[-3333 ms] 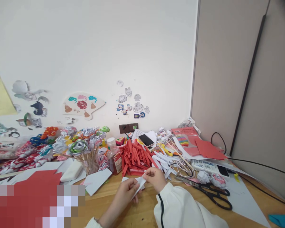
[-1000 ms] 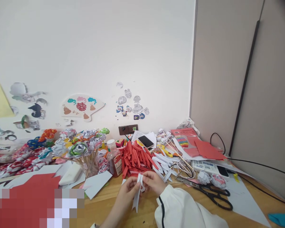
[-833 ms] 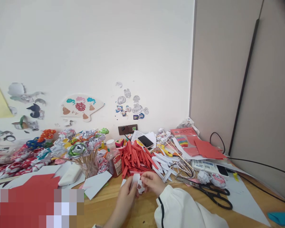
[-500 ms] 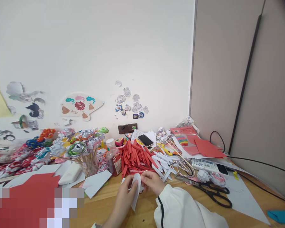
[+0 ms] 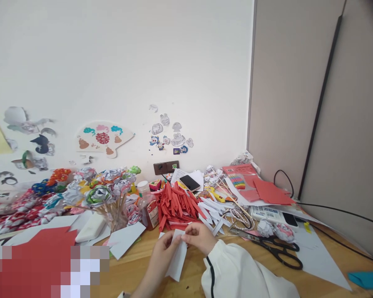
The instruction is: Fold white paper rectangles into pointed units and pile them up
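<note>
Since the frame half a second ago, the white paper piece [image 5: 178, 258] has swung round from a narrow, nearly edge-on slant to show a broad face, and the right thumb and fingertips have closed in toward the left thumb at its upper end.

The paper is held up over the bare near part of the worktop [image 5: 199, 269], its lower end hanging toward the near edge. The left hand [image 5: 162, 252] grips it by the upper left side, thumb laid on the face and fingers curled behind. The right hand [image 5: 201, 238] pinches the upper right corner between thumb and fingertips; what its other fingers do behind the paper cannot be seen.

The piece should weigh next to nothing and be thin, bendy and dry, more apt to crease or tear than to slip. It probably takes a fold readily and keeps it, so a squeeze across the middle would likely leave a mark. The safest hold looks to be a light pinch close to the top edge, thumb flat on the face, leaving the hanging end free.

Beyond the hands, toward the back edge by the wall [image 5: 186, 54], lies a heap of red paper strips [image 5: 178, 207], with folded white strips [image 5: 211, 213] just beside it. Black-handled scissors [image 5: 282, 250] lie toward the right edge, well apart from both hands. A flat white sheet [image 5: 126, 240] rests left of the left hand, not touching it.
</note>
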The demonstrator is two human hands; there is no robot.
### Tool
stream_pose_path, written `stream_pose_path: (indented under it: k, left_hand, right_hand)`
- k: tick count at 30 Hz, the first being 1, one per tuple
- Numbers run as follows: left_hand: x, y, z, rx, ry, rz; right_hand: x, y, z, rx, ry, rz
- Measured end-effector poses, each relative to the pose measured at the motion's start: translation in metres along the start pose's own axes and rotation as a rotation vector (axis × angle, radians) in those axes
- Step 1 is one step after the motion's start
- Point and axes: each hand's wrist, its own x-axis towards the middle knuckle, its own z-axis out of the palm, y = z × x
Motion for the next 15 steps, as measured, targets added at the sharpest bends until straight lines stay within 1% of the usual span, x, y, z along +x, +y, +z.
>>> stream_pose_path:
  k: [7,11,15]
  left_hand:
    - [0.0,-0.001,-0.002,-0.078,-0.062,-0.1]
    - [0.001,-0.004,0.0,-0.161,-0.039,-0.135]
    - [0.002,-0.004,0.001,-0.162,-0.015,-0.148]
  right_hand:
    - [-0.005,-0.016,-0.004,-0.182,0.021,-0.075]
    - [-0.007,-0.019,-0.002,-0.229,0.017,-0.113]
    - [-0.008,-0.017,-0.001,-0.299,0.014,-0.157]
